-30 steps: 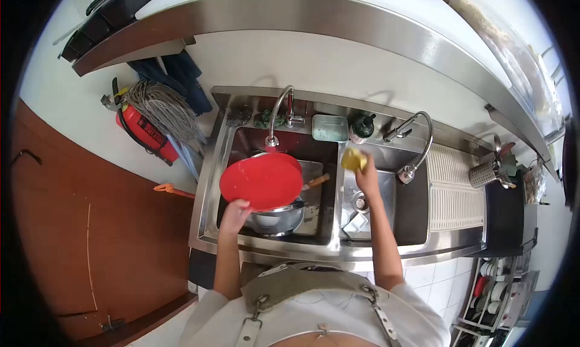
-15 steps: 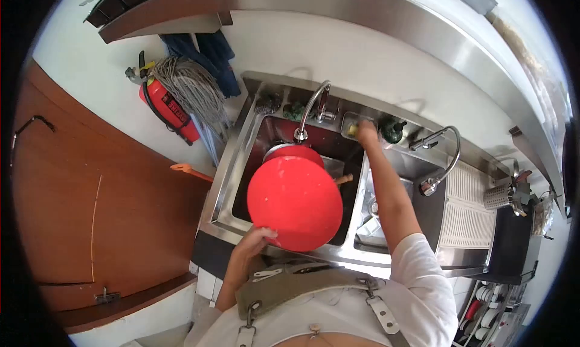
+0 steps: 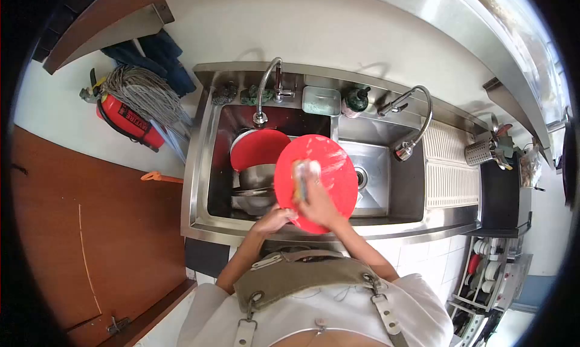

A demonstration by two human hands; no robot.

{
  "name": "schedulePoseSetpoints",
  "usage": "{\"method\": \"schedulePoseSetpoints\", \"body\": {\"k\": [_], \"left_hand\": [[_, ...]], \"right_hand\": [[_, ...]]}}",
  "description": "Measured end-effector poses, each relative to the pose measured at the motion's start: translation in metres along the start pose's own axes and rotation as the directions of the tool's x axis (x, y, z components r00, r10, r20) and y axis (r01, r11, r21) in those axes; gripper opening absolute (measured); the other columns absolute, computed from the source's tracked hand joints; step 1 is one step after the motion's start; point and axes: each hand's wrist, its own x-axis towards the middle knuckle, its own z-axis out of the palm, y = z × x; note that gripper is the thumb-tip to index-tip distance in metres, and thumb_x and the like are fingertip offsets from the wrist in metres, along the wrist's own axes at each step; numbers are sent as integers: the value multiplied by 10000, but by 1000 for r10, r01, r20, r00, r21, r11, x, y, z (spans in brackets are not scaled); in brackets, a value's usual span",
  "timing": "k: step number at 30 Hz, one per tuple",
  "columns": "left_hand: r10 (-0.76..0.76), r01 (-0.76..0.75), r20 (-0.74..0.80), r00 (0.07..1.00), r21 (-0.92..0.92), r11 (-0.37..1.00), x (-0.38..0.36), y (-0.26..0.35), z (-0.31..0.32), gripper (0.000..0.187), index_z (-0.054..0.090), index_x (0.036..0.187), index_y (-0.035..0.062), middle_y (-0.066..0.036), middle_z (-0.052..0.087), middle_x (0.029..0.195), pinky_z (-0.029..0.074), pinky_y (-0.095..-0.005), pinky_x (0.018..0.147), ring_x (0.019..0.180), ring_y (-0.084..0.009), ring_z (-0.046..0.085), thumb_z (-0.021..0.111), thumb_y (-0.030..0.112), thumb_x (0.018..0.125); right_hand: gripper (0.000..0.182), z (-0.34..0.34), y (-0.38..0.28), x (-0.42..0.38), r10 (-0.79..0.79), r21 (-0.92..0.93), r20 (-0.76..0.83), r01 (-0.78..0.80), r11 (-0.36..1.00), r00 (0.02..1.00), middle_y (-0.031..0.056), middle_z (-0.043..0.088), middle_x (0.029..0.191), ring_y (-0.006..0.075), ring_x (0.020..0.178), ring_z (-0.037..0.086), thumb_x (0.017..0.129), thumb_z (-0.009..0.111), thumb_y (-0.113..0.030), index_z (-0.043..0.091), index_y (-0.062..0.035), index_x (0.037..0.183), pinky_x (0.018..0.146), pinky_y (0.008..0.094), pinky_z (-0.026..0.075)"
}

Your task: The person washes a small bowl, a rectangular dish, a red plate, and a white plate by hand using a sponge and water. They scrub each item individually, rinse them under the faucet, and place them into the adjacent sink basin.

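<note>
A large round red plate (image 3: pixel 341 187) is held tilted over the left sink basin and its divider. My left hand (image 3: pixel 275 220) is closed on its lower left edge. On the upper face, my right hand (image 3: pixel 317 207) presses a yellowish sponge (image 3: pixel 298 187), blurred by motion and partly covered with white suds. White foam streaks mark the plate above the fingers. Behind it in the left basin (image 3: pixel 215 187) lie another red round piece (image 3: pixel 260 149) and a metal pot (image 3: pixel 257 176), partly hidden.
Behind the basins stand a left faucet (image 3: pixel 266 84), a clear tub (image 3: pixel 321 100), a dark green pump bottle (image 3: pixel 356 100) and a right faucet (image 3: pixel 423 99). The right basin (image 3: pixel 386 184) has a drain. Beyond it are a ribbed drainboard (image 3: pixel 452 184) and a utensil holder (image 3: pixel 479 152).
My right hand has come back from the tub behind the sink with the sponge and is now on the plate. The plate has moved right, and the view has shifted.
</note>
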Motion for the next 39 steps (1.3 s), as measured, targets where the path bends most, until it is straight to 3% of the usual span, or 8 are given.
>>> {"method": "schedulePoseSetpoints", "body": {"k": [7,16,19,25,28,33,37,39], "left_hand": [[-38,14,152,988,153,988,-3,11,22,382,481,1091,35,-37,566,881,465,-298,686,753,-131,566,540,-23,717],[129,-124,-62,990,69,990,-14,42,16,281,521,1028,0,-55,593,839,487,-284,693,767,-155,595,549,21,749],[65,-103,159,985,247,963,-18,43,12,236,544,1022,-10,-72,618,863,492,-299,734,796,-167,607,549,24,789],[154,-154,-11,988,2,988,-1,32,29,422,451,1166,18,-81,598,939,501,-321,735,798,-178,608,535,-14,754],[229,-235,83,970,78,969,-18,37,-10,410,477,1135,-3,-74,570,996,487,-290,739,865,-146,574,571,-8,736],[24,-51,96,995,296,954,-35,46,-2,482,454,1179,2,-68,554,1082,471,-278,789,930,-128,557,603,-8,721],[15,-51,108,994,344,938,-10,29,27,520,406,1231,26,-68,533,1120,436,-298,856,1014,-137,518,582,-11,742],[136,-135,72,988,-24,991,2,17,18,523,393,1241,32,-64,545,1083,442,-326,852,994,-164,534,571,-14,752]], "right_hand": [[551,-54,34,33,-65,-334,-274,-32,942,960,281,342,1298,436,1239,272,834,402,-177,263,22,1329,1043,474,219],[493,-42,16,-5,8,-136,194,19,991,981,254,305,1331,430,1236,277,831,324,-187,340,-14,1292,1038,498,212],[542,-59,49,28,-56,-406,-188,-26,914,980,242,334,1316,422,1226,293,866,275,-261,267,-25,1354,1022,509,208],[555,-28,-30,19,-212,119,100,200,973,972,237,308,1346,438,1265,231,839,371,-208,259,3,1340,1044,508,187],[563,-62,-17,-17,-111,-123,281,151,981,953,241,278,1361,425,1287,196,822,371,-171,252,6,1342,1062,498,152],[536,-93,49,25,-100,-244,-135,65,968,986,235,305,1345,403,1244,283,832,340,-191,288,1,1330,1035,486,199],[519,-57,8,36,139,-103,334,-110,989,932,215,383,1302,395,1213,340,841,343,-210,316,-17,1323,1029,467,240],[521,-36,-16,9,-272,-105,97,282,954,957,195,367,1325,390,1221,343,811,374,-162,347,-73,1323,1042,468,245]]}}
